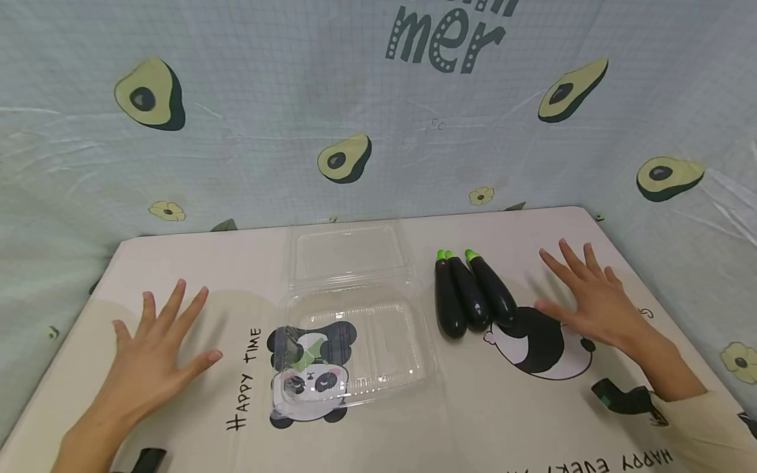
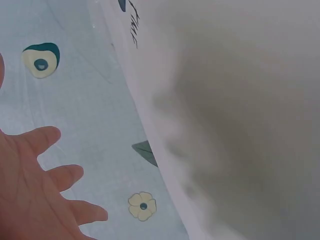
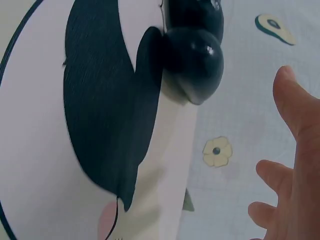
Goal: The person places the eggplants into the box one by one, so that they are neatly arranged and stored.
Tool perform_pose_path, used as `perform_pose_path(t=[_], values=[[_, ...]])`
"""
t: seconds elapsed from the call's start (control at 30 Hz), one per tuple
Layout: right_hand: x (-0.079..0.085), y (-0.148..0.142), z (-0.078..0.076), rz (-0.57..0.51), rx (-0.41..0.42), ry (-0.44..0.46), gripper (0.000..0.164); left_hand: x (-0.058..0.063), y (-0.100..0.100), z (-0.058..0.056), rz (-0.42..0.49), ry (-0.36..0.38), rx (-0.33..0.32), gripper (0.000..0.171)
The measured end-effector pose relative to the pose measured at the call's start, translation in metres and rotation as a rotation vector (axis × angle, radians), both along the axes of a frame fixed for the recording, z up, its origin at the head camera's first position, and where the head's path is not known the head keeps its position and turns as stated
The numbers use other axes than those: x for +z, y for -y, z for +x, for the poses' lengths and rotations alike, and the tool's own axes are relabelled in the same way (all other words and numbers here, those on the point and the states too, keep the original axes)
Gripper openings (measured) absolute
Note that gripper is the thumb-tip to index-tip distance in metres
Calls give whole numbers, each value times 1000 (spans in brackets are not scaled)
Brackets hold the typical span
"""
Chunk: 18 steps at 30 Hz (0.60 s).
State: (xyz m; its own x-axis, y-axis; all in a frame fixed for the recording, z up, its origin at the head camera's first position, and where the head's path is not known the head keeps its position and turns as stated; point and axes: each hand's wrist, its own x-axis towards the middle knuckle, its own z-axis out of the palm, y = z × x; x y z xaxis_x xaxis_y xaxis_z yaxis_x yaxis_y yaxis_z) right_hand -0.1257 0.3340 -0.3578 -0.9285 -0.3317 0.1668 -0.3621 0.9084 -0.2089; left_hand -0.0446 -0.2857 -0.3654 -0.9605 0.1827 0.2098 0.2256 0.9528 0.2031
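Three dark eggplants (image 1: 475, 293) with bright green stem ends lie side by side, right of the middle of the table. To their left sits a clear plastic clamshell box (image 1: 361, 341), its lid (image 1: 349, 255) folded back toward the far edge. My left hand (image 1: 155, 358) is spread over the left part of the table, left of the box, and holds nothing. On the other side, my right hand (image 1: 597, 303) is spread with nothing in it, to the right of the eggplants. The right wrist view shows the rounded ends of the eggplants (image 3: 195, 62) beyond the thumb.
The table (image 1: 408, 440) has a pale cover printed with pandas and lettering. Behind it and at the sides hangs a light blue curtain (image 1: 254, 131) with avocado prints. Black straps (image 1: 621, 397) show near both wrists.
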Motion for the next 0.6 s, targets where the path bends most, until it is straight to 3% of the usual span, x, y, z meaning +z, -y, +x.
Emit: perform_pose_path(t=[0.6], values=[[1, 58, 16, -148, 86, -88, 86, -2, -33, -3, 224, -85, -130, 88]])
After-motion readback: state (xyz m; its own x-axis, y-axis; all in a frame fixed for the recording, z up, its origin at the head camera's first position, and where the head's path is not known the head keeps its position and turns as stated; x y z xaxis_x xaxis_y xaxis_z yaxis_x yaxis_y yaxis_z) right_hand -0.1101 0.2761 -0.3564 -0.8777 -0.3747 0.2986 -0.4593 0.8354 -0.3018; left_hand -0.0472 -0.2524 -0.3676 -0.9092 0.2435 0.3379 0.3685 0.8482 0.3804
